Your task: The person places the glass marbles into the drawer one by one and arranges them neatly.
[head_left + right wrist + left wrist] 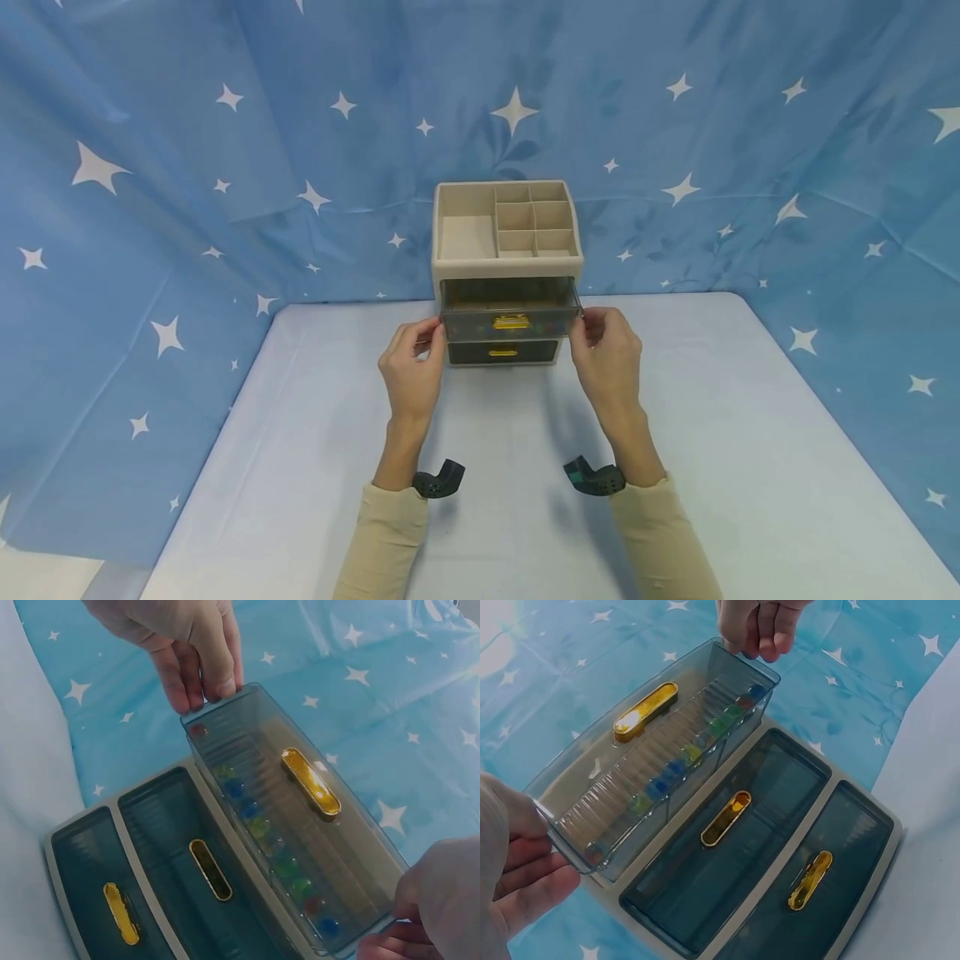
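Observation:
A beige desktop organizer [468, 268] stands at the table's far edge, and its clear top drawer [472, 325] is pulled out. My left hand [412, 371] pinches the drawer's left front corner between thumb and fingers. At the opposite corner my right hand [611, 358] grips the rim the same way. A gold handle [646, 711] is fixed to the drawer front, untouched by either hand. Inside, a row of small coloured glass-like balls [259, 826] lies along the ribbed bottom. Two lower drawers, including the middle drawer [180, 847], are closed.
Several open compartments [534, 218] top the organizer. It stands on a white-covered table [495, 500], and a blue star-patterned cloth [337, 150] hangs behind and beside it. Each wrist carries a dark camera mount, such as the left mount [438, 481].

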Demonstrator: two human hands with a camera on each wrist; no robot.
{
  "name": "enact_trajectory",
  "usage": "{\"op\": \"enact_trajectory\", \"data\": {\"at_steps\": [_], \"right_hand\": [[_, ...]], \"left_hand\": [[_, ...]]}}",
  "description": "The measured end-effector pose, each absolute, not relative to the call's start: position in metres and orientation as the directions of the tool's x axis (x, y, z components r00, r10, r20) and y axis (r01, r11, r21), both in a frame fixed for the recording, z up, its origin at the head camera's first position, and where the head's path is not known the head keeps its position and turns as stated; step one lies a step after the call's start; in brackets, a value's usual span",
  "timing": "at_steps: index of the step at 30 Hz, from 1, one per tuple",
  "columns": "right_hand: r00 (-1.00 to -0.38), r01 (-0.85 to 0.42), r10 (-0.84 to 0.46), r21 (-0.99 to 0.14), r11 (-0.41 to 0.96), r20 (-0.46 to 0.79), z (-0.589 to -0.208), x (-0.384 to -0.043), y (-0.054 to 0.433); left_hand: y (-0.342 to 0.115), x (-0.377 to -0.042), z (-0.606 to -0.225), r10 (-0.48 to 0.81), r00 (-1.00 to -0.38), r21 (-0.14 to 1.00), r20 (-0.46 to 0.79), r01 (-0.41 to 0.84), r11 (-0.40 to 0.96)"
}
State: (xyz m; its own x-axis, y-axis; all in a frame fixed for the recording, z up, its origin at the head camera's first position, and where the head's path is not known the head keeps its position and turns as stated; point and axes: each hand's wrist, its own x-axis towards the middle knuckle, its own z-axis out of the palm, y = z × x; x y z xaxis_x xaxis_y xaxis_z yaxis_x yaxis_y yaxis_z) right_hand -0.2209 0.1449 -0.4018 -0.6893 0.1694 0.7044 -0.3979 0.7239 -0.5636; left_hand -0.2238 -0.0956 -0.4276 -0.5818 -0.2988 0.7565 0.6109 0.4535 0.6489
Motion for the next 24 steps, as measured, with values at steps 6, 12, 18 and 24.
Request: {"op": "enact_trajectory", "data": {"at_steps": [6, 12, 18, 24], "right_hand": [[-0.644, -0.434, 0.178, -0.547, 0.716, 0.744, -0.401, -0.223, 0.146], [-0.658, -0.425, 0.167, -0.546, 0.722, 0.734, -0.401, -0.227, 0.146], [-0.636, -0.445, 0.159, -0.527, 0.724, 0.755, -0.400, -0.235, 0.146], [-0.644, -0.437, 0.155, -0.526, 0.729, 0.749, -0.400, -0.242, 0.147]], "left_hand": [[-0.096, -0.225, -0.424, -0.284, -0.594, 0.649, 0.752, 0.597, 0.471], [-0.097, -0.225, -0.422, -0.275, -0.605, 0.647, 0.747, 0.567, 0.511], [-0.097, -0.232, -0.421, -0.263, -0.584, 0.619, 0.768, 0.575, 0.535], [-0.097, -0.238, -0.419, -0.254, -0.600, 0.625, 0.758, 0.558, 0.546]]}}
